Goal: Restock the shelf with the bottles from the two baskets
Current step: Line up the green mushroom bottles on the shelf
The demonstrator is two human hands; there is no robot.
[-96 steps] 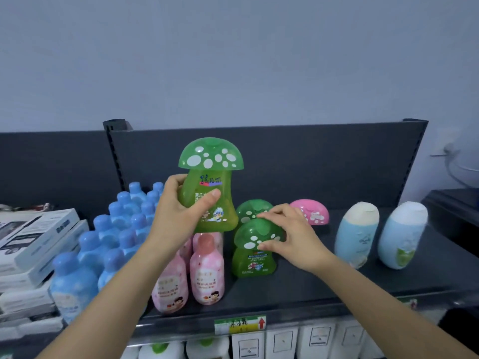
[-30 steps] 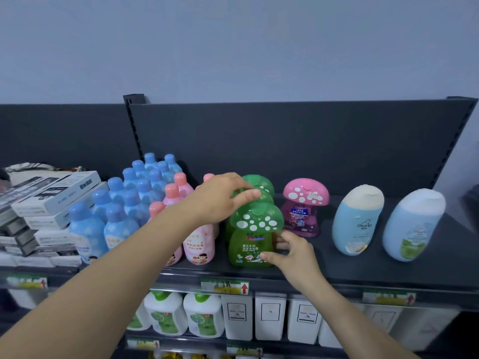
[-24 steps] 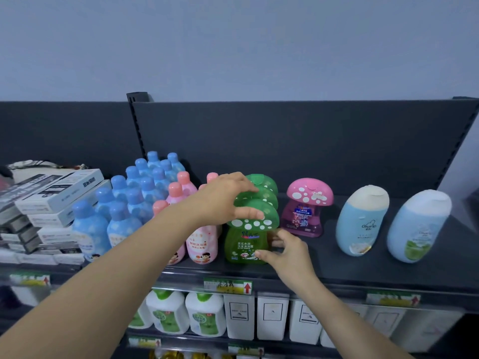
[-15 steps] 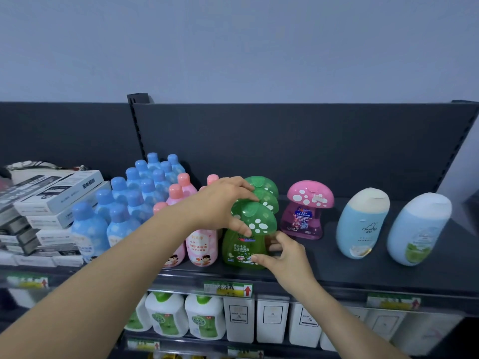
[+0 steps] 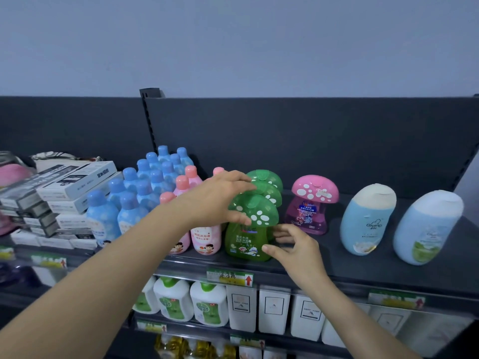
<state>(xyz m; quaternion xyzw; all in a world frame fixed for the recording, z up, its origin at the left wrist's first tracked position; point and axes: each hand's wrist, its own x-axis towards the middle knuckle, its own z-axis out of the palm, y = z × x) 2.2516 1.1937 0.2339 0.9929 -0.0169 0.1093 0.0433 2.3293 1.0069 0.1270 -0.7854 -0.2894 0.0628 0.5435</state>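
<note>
Front green mushroom bottle [image 5: 246, 234] stands upright at the front edge of the shelf [image 5: 363, 273], heading a row with two more green mushroom bottles [image 5: 272, 178] directly behind it. Our left hand [image 5: 217, 200] is curled over its cap, fingers [image 5: 236, 180] across the top and thumb on the cap's front rim. Our right hand [image 5: 298, 247] pinches the lower body, thumb on the front, the other fingers round the right flank. We read this as the final squaring-up of a bottle already placed. Handling, as we judge it: rigid glossy plastic, so stiff but slick. The wide cap over a narrow neck makes it top-heavy and easy to tip into its neighbours. Best hold is the broad lower body or the waist under the cap, not the cap alone, which may be a flip lid. The body is translucent green and looks filled, but we cannot tell the level. The pink mushroom bottle [image 5: 311, 206] just to the right is see-through with pinkish-purple liquid. The two pale blue lotion bottles [image 5: 368, 218] further right are opaque, so contents are unseen. Pink-capped bottles [image 5: 206, 239] stand just left of the green row, blue-capped bottles [image 5: 145, 193] beyond them. The baskets are out of view.
</note>
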